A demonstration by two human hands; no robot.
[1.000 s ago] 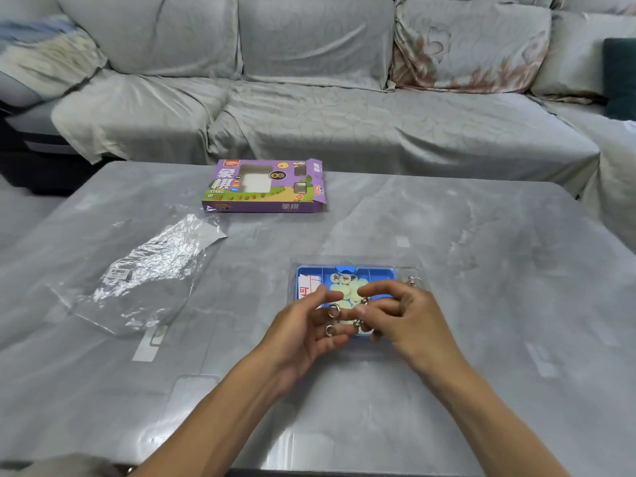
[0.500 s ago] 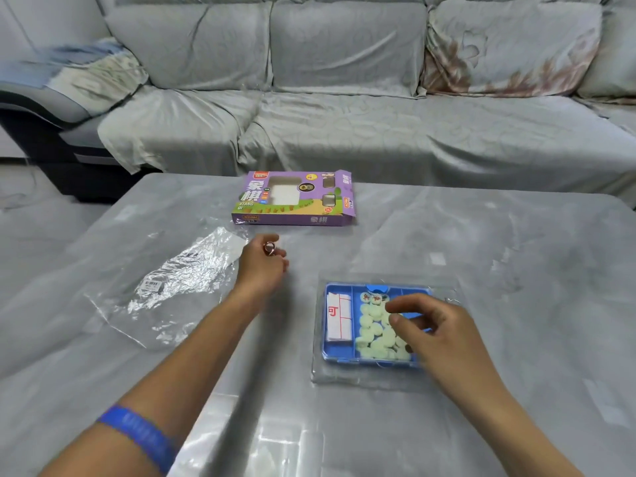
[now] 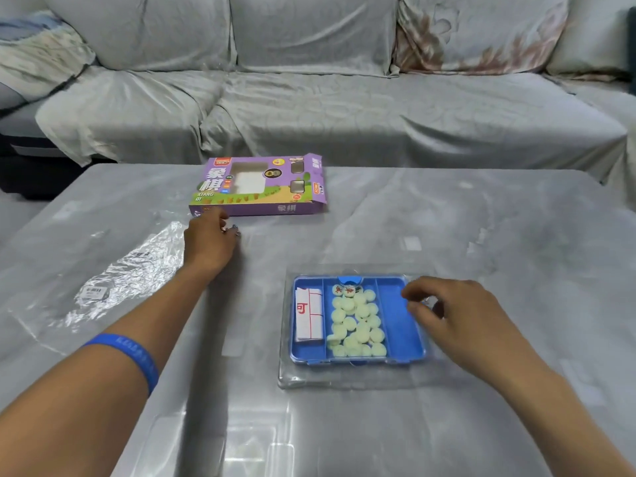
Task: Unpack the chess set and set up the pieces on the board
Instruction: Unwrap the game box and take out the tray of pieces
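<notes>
R hand hovers over right edge of blue tray, thumb + forefinger curled close together at the empty right compartment; something small and clear seems pinched there, can't tell what. L hand well apart, up-left, reaching toward purple box, fingers curled round small metal rings just short of box's near edge. Blue band on L forearm.

Tray sits in a clear lid, near table centre, directly below/left of R hand. Middle compartment: heap of pale green round pieces, two at far end w/ red characters face up. Left compartment: folded paper board, white w/ red lines + one red character.

Crumpled plastic wrap lies left of L forearm. All on grey table; sofa w/ grey cover behind.
</notes>
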